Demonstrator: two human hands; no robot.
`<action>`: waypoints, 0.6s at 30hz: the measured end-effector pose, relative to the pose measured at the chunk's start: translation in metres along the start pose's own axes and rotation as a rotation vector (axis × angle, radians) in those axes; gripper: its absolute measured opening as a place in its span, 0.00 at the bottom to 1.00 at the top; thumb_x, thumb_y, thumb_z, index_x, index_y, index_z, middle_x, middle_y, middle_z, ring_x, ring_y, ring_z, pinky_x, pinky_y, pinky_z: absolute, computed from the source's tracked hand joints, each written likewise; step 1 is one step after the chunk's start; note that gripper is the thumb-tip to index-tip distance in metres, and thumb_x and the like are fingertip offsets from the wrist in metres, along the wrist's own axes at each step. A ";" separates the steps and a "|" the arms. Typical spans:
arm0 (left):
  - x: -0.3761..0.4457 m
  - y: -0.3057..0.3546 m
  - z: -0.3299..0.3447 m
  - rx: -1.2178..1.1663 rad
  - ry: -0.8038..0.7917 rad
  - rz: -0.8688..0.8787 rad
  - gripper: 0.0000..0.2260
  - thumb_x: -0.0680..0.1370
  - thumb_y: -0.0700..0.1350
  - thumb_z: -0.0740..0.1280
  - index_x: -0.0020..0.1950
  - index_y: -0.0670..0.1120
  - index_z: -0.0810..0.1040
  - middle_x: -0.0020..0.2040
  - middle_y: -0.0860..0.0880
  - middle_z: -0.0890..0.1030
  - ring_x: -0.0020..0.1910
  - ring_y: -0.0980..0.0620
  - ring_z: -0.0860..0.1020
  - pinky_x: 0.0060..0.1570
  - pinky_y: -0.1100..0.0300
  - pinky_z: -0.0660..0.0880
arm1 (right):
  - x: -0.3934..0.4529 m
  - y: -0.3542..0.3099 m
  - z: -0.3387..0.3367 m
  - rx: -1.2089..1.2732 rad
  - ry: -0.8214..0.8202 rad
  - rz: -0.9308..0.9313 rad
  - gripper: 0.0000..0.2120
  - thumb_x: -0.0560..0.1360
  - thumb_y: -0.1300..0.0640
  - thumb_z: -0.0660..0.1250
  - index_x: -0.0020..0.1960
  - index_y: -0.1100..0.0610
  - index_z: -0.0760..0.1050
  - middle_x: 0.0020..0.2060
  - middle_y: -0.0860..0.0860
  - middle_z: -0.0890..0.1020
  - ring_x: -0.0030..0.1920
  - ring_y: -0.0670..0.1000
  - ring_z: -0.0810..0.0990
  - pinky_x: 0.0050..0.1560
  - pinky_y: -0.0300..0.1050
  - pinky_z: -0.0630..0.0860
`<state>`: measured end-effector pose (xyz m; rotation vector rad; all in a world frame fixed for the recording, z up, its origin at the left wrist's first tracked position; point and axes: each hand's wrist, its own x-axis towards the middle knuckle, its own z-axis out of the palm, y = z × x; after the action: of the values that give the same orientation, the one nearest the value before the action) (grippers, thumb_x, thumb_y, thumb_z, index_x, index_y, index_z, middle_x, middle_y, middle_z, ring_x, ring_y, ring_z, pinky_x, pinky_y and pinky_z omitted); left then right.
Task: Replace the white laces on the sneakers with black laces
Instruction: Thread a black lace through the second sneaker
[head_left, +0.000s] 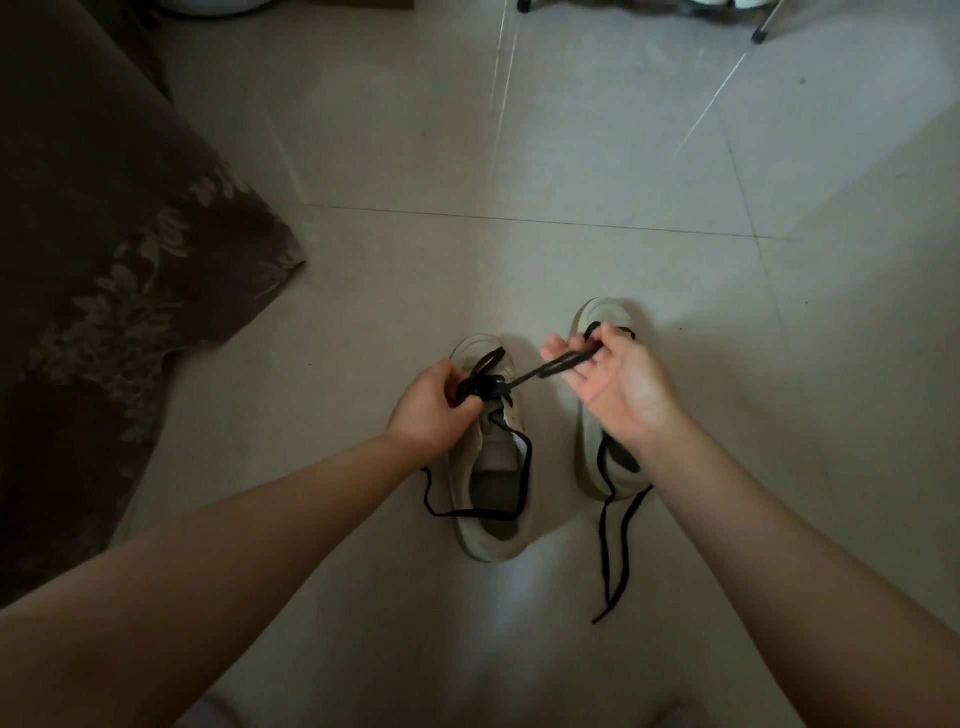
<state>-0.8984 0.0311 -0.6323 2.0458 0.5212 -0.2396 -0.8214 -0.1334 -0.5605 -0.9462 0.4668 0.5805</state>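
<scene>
Bare forearms (291, 525) over pale tiled floor (571, 156)

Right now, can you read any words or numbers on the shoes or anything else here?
None: no words, numbers or brand marks can be read in this picture.
Left shoe: no print shows on it.
Right shoe: mostly hidden by the right hand.
Brown cloth: only a leaf pattern, no letters.

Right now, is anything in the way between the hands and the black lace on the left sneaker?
Nothing visible. The left hand already pinches the black lace at the left sneaker, and the right hand holds its stretched strand.
</scene>
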 end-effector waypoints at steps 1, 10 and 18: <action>0.000 0.000 0.000 0.008 0.002 0.006 0.06 0.75 0.43 0.67 0.46 0.45 0.71 0.38 0.50 0.73 0.37 0.52 0.72 0.38 0.60 0.67 | -0.002 0.002 0.003 0.001 0.003 0.040 0.14 0.83 0.57 0.51 0.40 0.58 0.64 0.24 0.50 0.72 0.28 0.48 0.75 0.41 0.45 0.76; 0.004 -0.003 -0.003 0.130 0.002 0.055 0.08 0.73 0.44 0.66 0.39 0.50 0.67 0.38 0.48 0.73 0.39 0.46 0.74 0.40 0.52 0.72 | -0.008 -0.001 -0.009 -2.030 -0.238 -0.369 0.10 0.77 0.45 0.63 0.45 0.49 0.79 0.41 0.45 0.81 0.44 0.48 0.79 0.46 0.43 0.75; 0.007 -0.007 -0.007 0.136 0.006 0.034 0.07 0.72 0.46 0.67 0.45 0.52 0.69 0.37 0.53 0.74 0.38 0.50 0.74 0.43 0.53 0.74 | 0.003 -0.037 -0.025 -0.259 0.215 -0.146 0.16 0.83 0.54 0.53 0.36 0.54 0.63 0.20 0.45 0.66 0.17 0.42 0.57 0.17 0.33 0.54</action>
<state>-0.8952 0.0422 -0.6364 2.1862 0.4851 -0.2551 -0.7983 -0.1706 -0.5526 -1.2870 0.5170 0.4137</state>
